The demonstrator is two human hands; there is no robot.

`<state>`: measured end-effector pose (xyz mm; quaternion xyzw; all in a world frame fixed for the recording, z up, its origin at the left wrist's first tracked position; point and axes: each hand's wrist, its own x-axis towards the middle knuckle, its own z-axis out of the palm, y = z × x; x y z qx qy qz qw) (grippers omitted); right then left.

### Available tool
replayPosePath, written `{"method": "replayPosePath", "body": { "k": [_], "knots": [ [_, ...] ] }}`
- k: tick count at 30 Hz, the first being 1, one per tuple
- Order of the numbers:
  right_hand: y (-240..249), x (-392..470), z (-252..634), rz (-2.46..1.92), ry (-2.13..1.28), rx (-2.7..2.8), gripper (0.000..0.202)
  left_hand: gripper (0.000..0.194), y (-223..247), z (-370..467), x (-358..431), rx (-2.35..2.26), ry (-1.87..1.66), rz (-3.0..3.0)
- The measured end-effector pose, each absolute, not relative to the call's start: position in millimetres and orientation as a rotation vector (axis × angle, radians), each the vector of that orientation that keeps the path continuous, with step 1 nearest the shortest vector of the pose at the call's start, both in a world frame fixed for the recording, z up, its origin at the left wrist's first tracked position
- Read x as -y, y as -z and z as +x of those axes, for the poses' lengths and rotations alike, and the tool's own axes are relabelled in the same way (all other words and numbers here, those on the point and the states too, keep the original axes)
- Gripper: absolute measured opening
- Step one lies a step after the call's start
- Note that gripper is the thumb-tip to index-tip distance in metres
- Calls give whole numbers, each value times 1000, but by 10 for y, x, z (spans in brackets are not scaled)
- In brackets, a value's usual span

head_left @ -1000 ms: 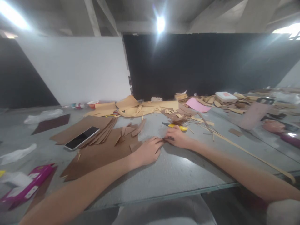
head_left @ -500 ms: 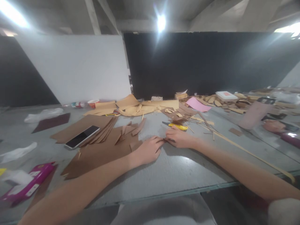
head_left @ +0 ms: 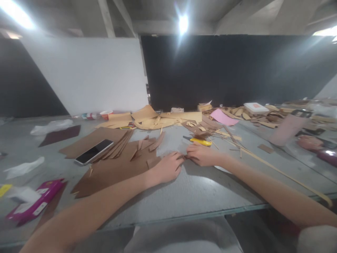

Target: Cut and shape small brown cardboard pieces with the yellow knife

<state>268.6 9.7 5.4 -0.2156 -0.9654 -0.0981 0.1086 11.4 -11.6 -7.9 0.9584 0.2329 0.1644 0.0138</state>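
Close together over the grey table, my left hand [head_left: 170,167] and my right hand [head_left: 200,154] meet at the fingertips. Both are closed, pinching a small brown strip [head_left: 185,157] that is mostly hidden by the fingers. Just beyond my right hand lies a yellow-handled utility knife [head_left: 201,142], its dark end pointing left. Brown sheets [head_left: 118,172] with several cut brown pieces [head_left: 143,144] on top lie left of my left hand.
A phone [head_left: 94,151] rests on more brown sheets. A magenta packet [head_left: 37,202] lies at the left. Tan scraps [head_left: 158,121], a pink sheet [head_left: 223,117] and a white box [head_left: 256,108] stand farther back. A long tan strip [head_left: 284,175] runs along the right, near another person's hand [head_left: 310,143].
The fingers of my right hand have curled in further, so less of the brown strip shows. Both hands stay in nearly the same place; the view has shifted slightly.
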Motion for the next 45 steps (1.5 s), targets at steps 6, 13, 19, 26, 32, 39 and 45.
{"method": "replayPosePath", "body": {
  "k": [6, 13, 19, 26, 32, 39, 45],
  "knots": [
    [-83, -117, 2678, -661, 388, 2921, 20, 36, 61, 117, 115, -725, -483, 2981],
    [-110, -46, 2657, -651, 424, 2931, 20, 42, -2, 108, 35, -675, -451, 2917],
    [-112, 24, 2621, -659, 561, 2939, 22, 55, 5, 24, -114, -772, -496, 2666],
    [-40, -25, 2618, -614, 767, 2886, 22, 57, 119, -9, -190, -793, -531, 2572],
    [26, -41, 2632, -574, 841, 2834, 18, 58, 88, 5, -165, -816, -522, 2543],
    [87, -96, 2552, -831, 148, 2443, 18, 57, 107, -28, -142, -763, -681, 2438],
    [101, -75, 2446, -978, -524, 2078, 24, 35, 54, -13, -186, -855, -733, 2337]
  ]
}}
